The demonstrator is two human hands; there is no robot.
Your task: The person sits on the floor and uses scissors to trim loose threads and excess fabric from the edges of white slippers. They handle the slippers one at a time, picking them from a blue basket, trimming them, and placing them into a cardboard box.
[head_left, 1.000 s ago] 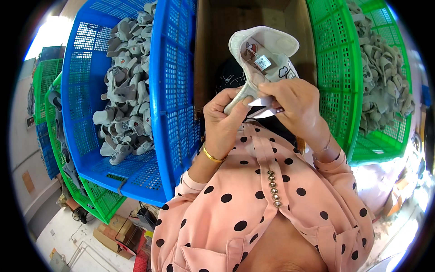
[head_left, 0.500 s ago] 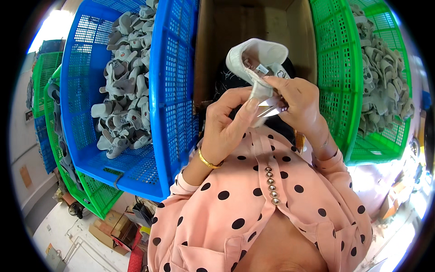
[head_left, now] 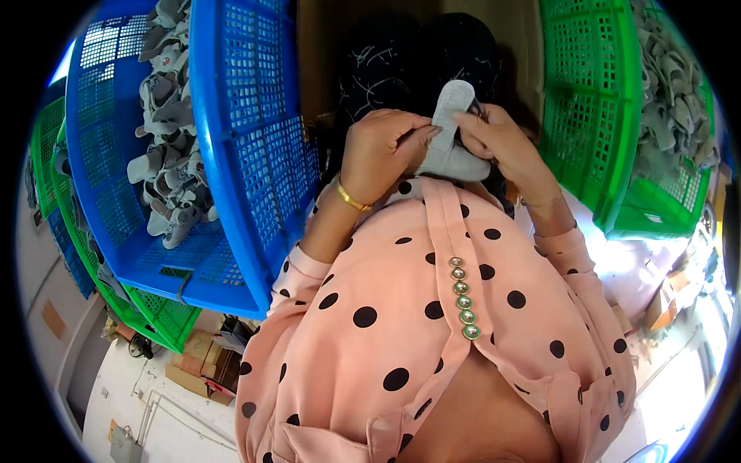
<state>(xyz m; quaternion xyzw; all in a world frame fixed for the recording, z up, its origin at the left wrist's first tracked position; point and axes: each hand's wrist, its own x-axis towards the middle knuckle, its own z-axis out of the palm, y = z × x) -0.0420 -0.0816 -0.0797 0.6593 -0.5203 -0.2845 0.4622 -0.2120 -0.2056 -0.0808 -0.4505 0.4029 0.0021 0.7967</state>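
Observation:
A light grey fabric shoe upper [head_left: 455, 163] is held low in front of my shirt, its flat tongue-like flap [head_left: 455, 96] pointing away from me. My left hand [head_left: 384, 150] is closed, pinching the left edge of the flap between thumb and fingers. On the other side, my right hand [head_left: 498, 139] is closed on the upper, its thumb pressed on the flap. A small dark part shows beside the right fingers; the snips' blades are hidden in this view.
A blue plastic crate [head_left: 231, 154] with several grey shoe uppers [head_left: 171, 116] stands on the left. On the right, a green crate [head_left: 583, 116] holds more uppers [head_left: 675, 96]. A cardboard box [head_left: 521, 46] lies between them, beyond my dark-clothed knees [head_left: 382, 65].
The shoe upper has come down closer to my body and turned, so its opening no longer shows. Both hands lowered with it; the metal snips' blades went out of sight. The view shifted.

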